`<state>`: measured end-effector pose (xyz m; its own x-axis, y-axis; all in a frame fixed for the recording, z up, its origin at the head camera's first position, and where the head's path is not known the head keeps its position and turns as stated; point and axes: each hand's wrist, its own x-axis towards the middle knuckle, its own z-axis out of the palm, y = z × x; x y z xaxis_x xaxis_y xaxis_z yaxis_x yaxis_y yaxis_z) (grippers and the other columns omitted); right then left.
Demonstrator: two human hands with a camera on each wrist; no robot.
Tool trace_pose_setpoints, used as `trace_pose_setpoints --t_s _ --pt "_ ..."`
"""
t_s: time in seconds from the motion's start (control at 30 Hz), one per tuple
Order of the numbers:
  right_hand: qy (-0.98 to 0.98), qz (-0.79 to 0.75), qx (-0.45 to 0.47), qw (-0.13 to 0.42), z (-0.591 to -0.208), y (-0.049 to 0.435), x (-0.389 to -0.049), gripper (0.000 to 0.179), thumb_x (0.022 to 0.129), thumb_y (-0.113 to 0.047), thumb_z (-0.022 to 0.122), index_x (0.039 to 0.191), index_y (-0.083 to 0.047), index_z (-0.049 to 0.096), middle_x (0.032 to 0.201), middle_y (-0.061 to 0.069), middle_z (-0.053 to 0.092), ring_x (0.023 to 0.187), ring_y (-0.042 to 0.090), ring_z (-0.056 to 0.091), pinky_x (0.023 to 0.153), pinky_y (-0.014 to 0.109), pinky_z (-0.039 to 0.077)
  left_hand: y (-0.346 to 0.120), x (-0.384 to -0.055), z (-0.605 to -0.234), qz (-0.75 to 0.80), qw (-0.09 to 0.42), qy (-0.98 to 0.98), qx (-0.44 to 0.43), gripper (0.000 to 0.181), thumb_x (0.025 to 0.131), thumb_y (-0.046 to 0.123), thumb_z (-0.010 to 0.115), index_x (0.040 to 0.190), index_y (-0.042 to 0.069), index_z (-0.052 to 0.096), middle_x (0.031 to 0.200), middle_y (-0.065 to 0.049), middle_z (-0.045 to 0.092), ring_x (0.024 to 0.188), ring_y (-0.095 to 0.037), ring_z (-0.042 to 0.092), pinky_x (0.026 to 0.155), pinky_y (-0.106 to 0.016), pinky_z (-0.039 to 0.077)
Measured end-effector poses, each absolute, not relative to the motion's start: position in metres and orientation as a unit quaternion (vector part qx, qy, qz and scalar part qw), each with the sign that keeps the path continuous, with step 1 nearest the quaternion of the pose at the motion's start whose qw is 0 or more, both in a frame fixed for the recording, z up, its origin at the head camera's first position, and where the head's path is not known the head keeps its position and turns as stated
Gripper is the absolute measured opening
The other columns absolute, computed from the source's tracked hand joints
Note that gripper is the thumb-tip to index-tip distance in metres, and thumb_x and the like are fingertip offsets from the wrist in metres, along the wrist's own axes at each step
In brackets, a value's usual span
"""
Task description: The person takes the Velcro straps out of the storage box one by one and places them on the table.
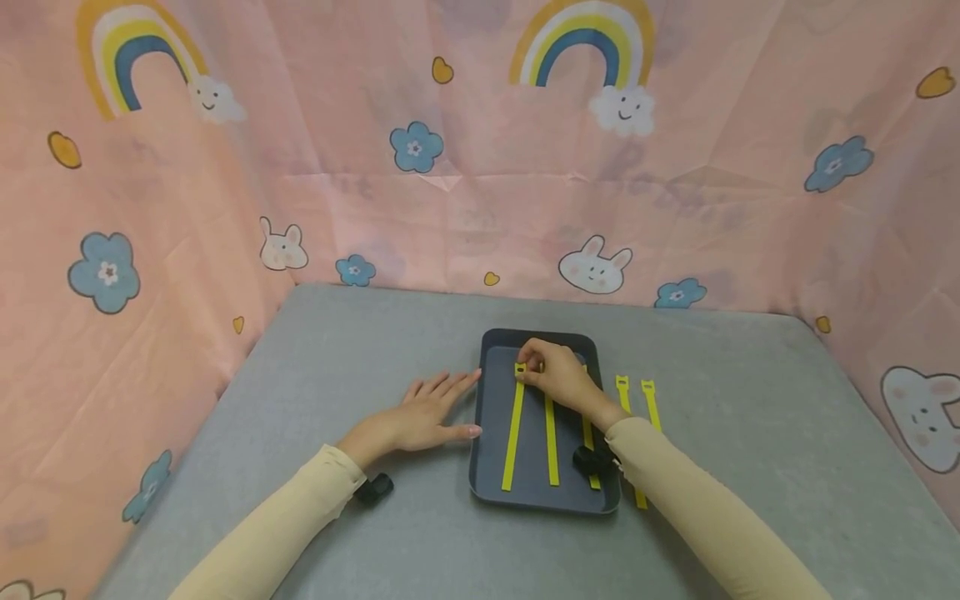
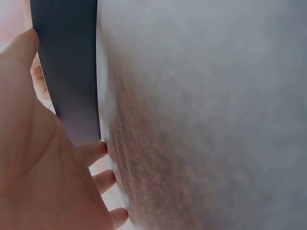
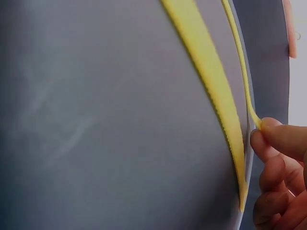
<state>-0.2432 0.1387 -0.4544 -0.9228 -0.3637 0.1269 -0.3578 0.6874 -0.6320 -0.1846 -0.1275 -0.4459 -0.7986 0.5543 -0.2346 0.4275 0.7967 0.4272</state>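
A dark grey rectangular tray (image 1: 491, 433) lies on the table with three yellow hook-and-loop cable ties in it, roughly lengthwise. My right hand (image 1: 562, 377) reaches over the tray and pinches the slotted head of the leftmost cable tie (image 1: 513, 442) between thumb and fingers. The right wrist view shows that pinched end slightly lifted. Beside it lie the middle cable tie (image 1: 552, 442) and the right one (image 1: 588, 429), both partly hidden by my right hand. My left hand (image 1: 423, 421) is spread at the tray's left side, its fingertips against the outer wall (image 2: 72, 86).
Right of the tray, two more yellow cable ties (image 1: 623, 392) lie on the grey table (image 1: 750, 433), partly under my right forearm. Pink patterned cloth (image 1: 480, 208) encloses the back and sides. Each wrist carries a small black camera (image 1: 375, 488).
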Motion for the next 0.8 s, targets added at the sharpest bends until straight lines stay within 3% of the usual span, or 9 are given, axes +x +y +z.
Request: trace_pose_setpoints --t_s 0.8 --pt "0.907 -0.368 -0.202 -0.006 -0.434 0.141 -0.237 0.018 0.091 -0.020 0.073 0.107 -0.015 0.065 0.087 0.002 0.070 0.070 0.013 0.060 0.062 0.030 0.050 -0.127 -0.185 -0.446 0.182 0.180 0.931 0.260 0.089 0.092 0.073 0.044 0.159 0.039 -0.004 0.169 0.001 0.011 0.157 -0.031 0.007 0.122 -0.063 0.004"
